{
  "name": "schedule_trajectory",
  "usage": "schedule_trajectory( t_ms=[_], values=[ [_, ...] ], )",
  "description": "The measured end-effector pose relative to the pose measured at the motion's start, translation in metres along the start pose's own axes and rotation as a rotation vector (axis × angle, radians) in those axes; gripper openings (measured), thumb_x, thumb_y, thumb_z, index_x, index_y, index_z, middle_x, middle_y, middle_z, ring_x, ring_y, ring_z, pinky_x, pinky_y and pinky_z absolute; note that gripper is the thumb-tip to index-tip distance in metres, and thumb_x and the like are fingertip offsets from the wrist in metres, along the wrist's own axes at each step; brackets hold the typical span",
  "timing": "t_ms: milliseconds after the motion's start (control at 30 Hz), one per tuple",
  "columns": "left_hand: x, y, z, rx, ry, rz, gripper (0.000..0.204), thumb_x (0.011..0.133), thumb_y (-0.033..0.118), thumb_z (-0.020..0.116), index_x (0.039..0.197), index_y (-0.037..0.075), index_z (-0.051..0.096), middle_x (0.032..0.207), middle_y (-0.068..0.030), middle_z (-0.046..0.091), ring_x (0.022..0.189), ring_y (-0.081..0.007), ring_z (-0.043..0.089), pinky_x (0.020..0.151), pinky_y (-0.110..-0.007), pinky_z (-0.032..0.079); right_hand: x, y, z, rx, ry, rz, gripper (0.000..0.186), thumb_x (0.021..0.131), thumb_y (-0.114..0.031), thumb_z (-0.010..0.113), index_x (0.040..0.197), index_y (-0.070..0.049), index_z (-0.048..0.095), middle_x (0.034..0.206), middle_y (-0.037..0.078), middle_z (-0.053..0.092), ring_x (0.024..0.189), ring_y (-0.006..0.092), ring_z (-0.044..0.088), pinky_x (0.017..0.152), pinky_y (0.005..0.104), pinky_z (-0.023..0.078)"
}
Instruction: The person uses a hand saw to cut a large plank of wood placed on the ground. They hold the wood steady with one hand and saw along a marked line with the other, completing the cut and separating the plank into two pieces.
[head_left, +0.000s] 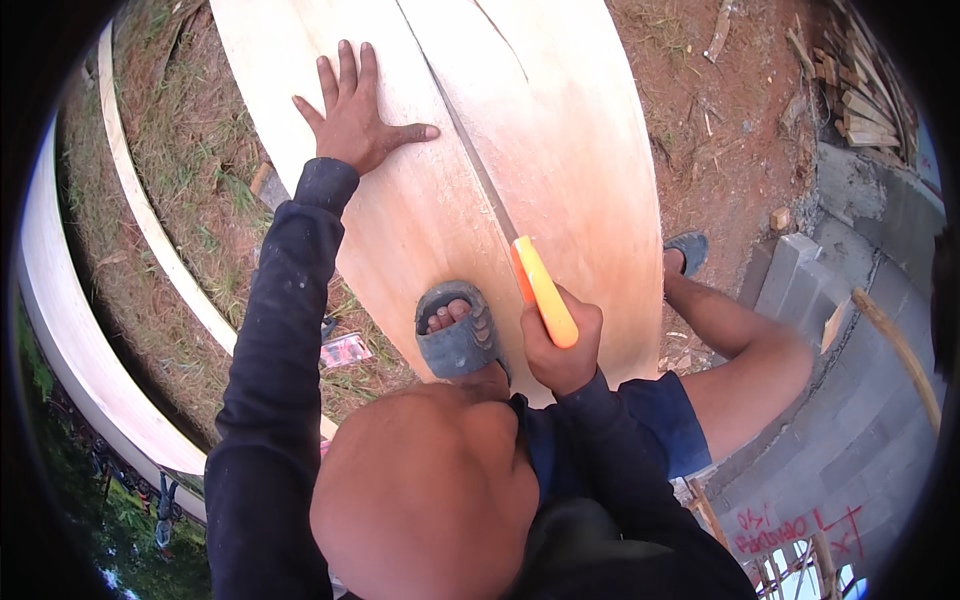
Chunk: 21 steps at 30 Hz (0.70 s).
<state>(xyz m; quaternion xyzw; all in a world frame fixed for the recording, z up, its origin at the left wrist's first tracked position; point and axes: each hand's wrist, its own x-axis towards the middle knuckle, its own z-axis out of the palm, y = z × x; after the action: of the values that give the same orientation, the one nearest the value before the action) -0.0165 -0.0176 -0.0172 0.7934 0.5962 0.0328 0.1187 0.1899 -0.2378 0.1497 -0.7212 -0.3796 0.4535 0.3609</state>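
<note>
Roughly midway between board [590, 150] edges, saw [540, 285]; hands [355, 130] [562, 365] well apart.

Scrap timber [868, 112] lies piled at upper right, near a grey block wall [850, 430]. A wooden pole [902, 358] crosses the wall's face. At left, a narrow wooden strip [152, 226] extends over grassy ground [190, 150]; green foliage [62, 490] occupies the lower-left edge.

Red handwriting [772, 540] on grey block wall [850, 450]

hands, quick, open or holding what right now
Left hand: open, spread on the wooden board.
Right hand: closed, holding the saw by its handle.
</note>
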Motion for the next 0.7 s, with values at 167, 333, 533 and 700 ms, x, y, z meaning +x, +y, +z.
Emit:
schedule_trajectory(
  t_ms=[167, 333, 533, 700],
  values=[
    [0.001, 0.005, -0.001, 0.007, 0.015, 0.001, 0.146, 0.054, 0.082, 0.078, 0.161, 0.009, 0.013, 0.167, -0.0219, 0.006, 0.153, -0.0447, 0.0, 0.107, -0.082, 0.002, 0.006, -0.002, -0.001, -0.039, -0.031, 0.01, 0.014, 0.084, 0.005, 0.056, 0.094, 0.008, 0.066, 0.065, 0.007, 0.059, 0.059, 0.0082, 0.053, 0.054, 0.0274, 0.043],
    [0.008, 0.009, -0.005, -0.029, 0.014, 0.026, 0.144, 0.055, 0.082, 0.077, 0.161, 0.008, 0.014, 0.167, -0.022, 0.006, 0.153, -0.0455, 0.0, 0.107, -0.082, 0.002, 0.111, -0.011, 0.059, -0.032, 0.037, -0.065, 0.011, 0.081, 0.003, 0.058, 0.071, 0.005, 0.055, 0.054, 0.006, 0.044, 0.052, 0.009, 0.04, 0.048, 0.0321, 0.035],
    [-0.004, -0.004, 0.004, -0.015, 0.045, 0.018, 0.145, 0.054, 0.09, 0.07, 0.161, 0.01, 0.013, 0.168, -0.0193, 0.005, 0.153, -0.0438, -0.003, 0.109, -0.08, -0.002, -0.052, -0.011, -0.038, -0.203, -0.149, 0.006, 0.054, 0.08, 0.007, 0.054, 0.133, 0.007, 0.06, 0.117, 0.025, 0.07, 0.096, 0.0238, 0.075, 0.082, 0.0285, 0.056],
    [0.0, 0.009, 0.001, -0.019, -0.008, 0.018, 0.144, 0.056, 0.09, 0.069, 0.161, 0.01, 0.012, 0.168, -0.0193, 0.005, 0.153, -0.0438, -0.003, 0.109, -0.08, -0.002, 0.066, 0.002, 0.028, 0.031, -0.027, 0.027, 0.005, 0.082, 0.002, 0.06, 0.08, 0.006, 0.06, 0.057, 0.004, 0.046, 0.053, 0.0074, 0.04, 0.048, 0.0314, 0.038]
  ],
)
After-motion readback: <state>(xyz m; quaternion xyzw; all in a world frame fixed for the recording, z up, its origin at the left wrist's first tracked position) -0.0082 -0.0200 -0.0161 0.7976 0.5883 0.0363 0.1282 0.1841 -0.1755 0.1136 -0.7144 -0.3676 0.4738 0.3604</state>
